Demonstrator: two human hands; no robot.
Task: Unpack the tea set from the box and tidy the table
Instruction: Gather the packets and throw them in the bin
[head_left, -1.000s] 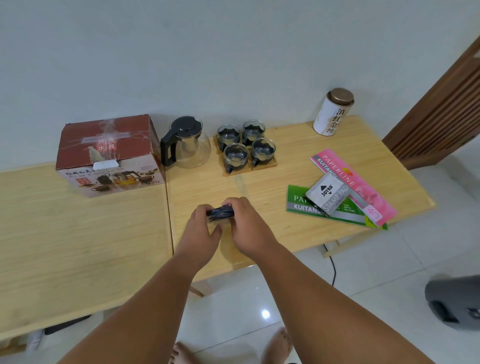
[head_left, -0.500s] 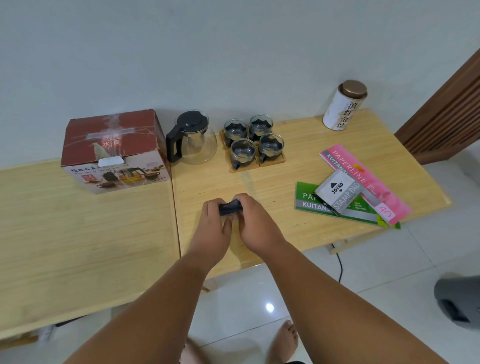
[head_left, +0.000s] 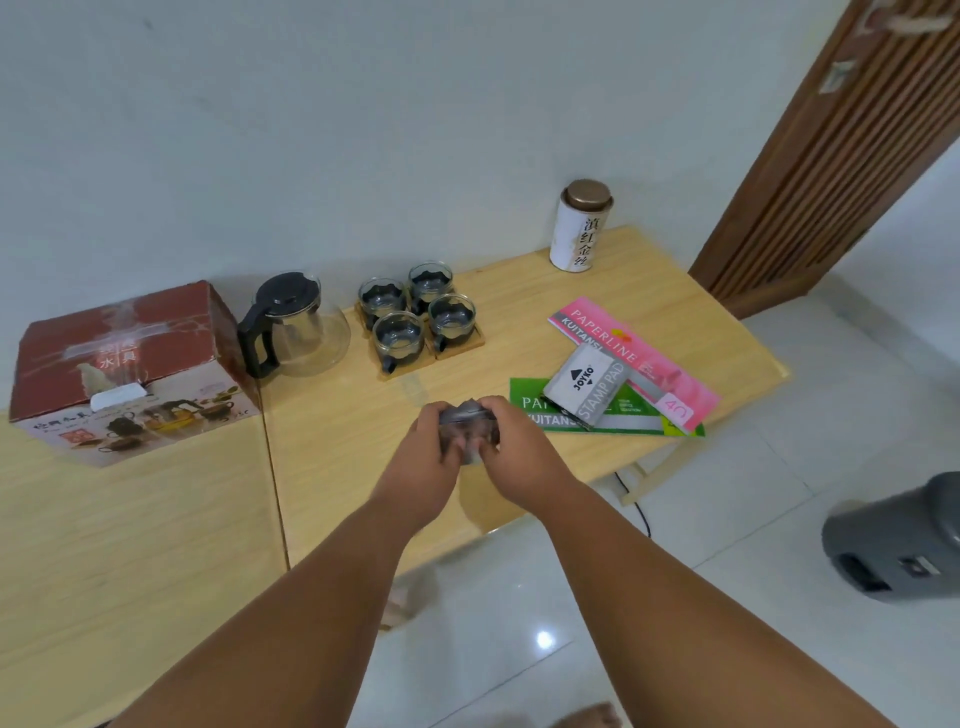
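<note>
Pale wooden counter (head_left: 332, 467) against a white wall carries everything. Over its near edge the left hand (head_left: 423, 462) and right hand (head_left: 519, 449) meet, both closed in a shared grip on a small crumpled dark wrapper (head_left: 469, 428), blurred, pinched between the fingers of both. Just beyond the grip stand four glass cups (head_left: 415, 319) on wooden coasters, with the glass teapot (head_left: 293, 327) beside them on the left, black lid on. Farther left of the grip sits the red tea set box (head_left: 124, 364), shut. Right of the grip lies a grey stamp pad box (head_left: 589, 387) atop a green receipt book (head_left: 644, 418) and a pink one (head_left: 639, 358). Well beyond those, by the wall, a white tea tin (head_left: 579, 226) stands upright
</note>
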